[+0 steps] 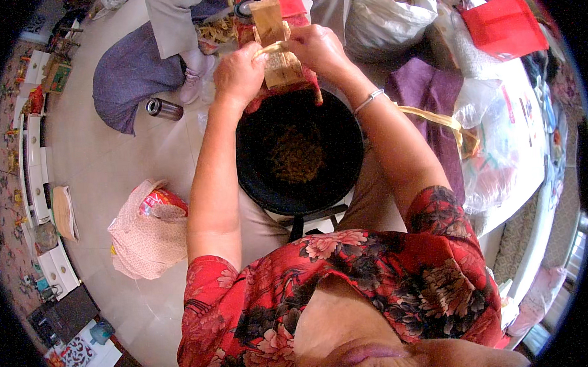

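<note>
beige tiled floor (143, 302), spread wide to the left. black round pan (251, 169), set between the legs (369, 190). white sack (389, 25), open-mouthed, beyond the pan to the right. purple cloth (427, 88), draped past the right forearm. red cover (255, 102), just beyond the pan's far rim. right hand (317, 48), fingers closed on a pale yellow strip (272, 50). left hand (238, 73), fingers clamped on the same strip, farther left. wooden block (285, 74), on the red cover, below both hands. brownish shreds (296, 154), heaped mid-pan, too dark for detail. yellow strip, short between the hands, over the block; contact with the wood: cannot tell. silver bracelet (369, 100), around the right wrist.
</note>
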Available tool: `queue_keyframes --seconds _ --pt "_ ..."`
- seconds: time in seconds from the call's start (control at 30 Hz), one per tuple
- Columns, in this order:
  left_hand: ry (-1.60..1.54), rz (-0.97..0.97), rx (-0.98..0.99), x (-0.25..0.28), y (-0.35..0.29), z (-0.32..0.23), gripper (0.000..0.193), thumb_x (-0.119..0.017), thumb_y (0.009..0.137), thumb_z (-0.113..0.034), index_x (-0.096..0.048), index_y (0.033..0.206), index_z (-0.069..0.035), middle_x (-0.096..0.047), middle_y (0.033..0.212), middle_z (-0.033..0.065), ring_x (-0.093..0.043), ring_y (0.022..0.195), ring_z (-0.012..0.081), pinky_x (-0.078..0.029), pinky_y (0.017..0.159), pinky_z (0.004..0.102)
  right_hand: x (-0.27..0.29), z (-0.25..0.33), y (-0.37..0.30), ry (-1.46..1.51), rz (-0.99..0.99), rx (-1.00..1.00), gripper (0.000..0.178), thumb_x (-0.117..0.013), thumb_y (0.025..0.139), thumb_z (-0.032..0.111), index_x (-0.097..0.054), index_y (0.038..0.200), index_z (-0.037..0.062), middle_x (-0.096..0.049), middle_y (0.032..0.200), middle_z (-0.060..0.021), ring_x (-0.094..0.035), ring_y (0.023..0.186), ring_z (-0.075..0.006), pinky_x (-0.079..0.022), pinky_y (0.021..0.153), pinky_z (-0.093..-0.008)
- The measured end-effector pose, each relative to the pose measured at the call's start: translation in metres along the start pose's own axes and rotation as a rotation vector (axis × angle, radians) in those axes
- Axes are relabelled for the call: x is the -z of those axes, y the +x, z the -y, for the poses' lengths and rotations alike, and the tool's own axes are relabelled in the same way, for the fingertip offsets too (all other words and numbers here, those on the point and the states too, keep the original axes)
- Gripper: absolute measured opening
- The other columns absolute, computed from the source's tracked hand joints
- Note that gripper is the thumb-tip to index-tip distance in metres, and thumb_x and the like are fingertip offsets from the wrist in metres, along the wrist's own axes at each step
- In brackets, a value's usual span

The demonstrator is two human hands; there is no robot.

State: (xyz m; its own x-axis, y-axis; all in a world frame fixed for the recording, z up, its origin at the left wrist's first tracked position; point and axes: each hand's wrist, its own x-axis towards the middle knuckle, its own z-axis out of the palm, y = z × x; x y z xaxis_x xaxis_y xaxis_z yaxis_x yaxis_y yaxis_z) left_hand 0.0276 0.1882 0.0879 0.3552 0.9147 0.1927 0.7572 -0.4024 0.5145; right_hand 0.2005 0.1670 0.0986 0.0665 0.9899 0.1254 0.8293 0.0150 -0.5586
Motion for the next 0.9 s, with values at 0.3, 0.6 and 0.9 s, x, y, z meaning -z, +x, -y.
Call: queue_keyframes --seconds 0.3,0.6,0.9 --pt "-0.468 0.097 0.088 0.002 -0.051 -0.036 0.042 -0.042 0.087 -0.038 -0.059 0.084 0.0 -0.06 0.066 0.0151 -0.061 0.066 0.0278 -0.045 0.058 0.0395 0.009 0.031 -0.043 1.176 0.401 -0.347 0.029 -0.054 0.083 0.028 -0.055 0.066 0.0051 -0.045 0.05 -0.0003 -0.04 0.038 -0.0101 -0.034 0.037 -0.0248" --pt "-1.837 -0.25 0.481 0.027 -0.035 -0.043 0.025 -0.037 0.092 -0.027 -0.046 0.08 -0.007 -0.048 0.063 0.0019 -0.054 0.066 0.0209 -0.044 0.069 0.0357 0.009 0.048 -0.064 1.382 0.696 -0.245 0.023 -0.046 0.089 0.028 -0.051 0.078 0.0092 -0.037 0.06 0.0055 -0.029 0.047 -0.0033 -0.021 0.038 -0.0171" --pt "-1.144 -0.822 -0.057 0.063 -0.033 -0.04 0.024 -0.04 0.09 -0.022 -0.046 0.073 -0.007 -0.033 0.054 -0.0028 -0.029 0.042 0.0048 -0.025 0.037 0.0219 0.025 0.056 -0.066 1.748 0.843 -0.238 0.019 -0.044 0.089 0.019 -0.053 0.086 0.0023 -0.037 0.057 0.0052 -0.03 0.045 -0.0033 -0.024 0.038 -0.0171"
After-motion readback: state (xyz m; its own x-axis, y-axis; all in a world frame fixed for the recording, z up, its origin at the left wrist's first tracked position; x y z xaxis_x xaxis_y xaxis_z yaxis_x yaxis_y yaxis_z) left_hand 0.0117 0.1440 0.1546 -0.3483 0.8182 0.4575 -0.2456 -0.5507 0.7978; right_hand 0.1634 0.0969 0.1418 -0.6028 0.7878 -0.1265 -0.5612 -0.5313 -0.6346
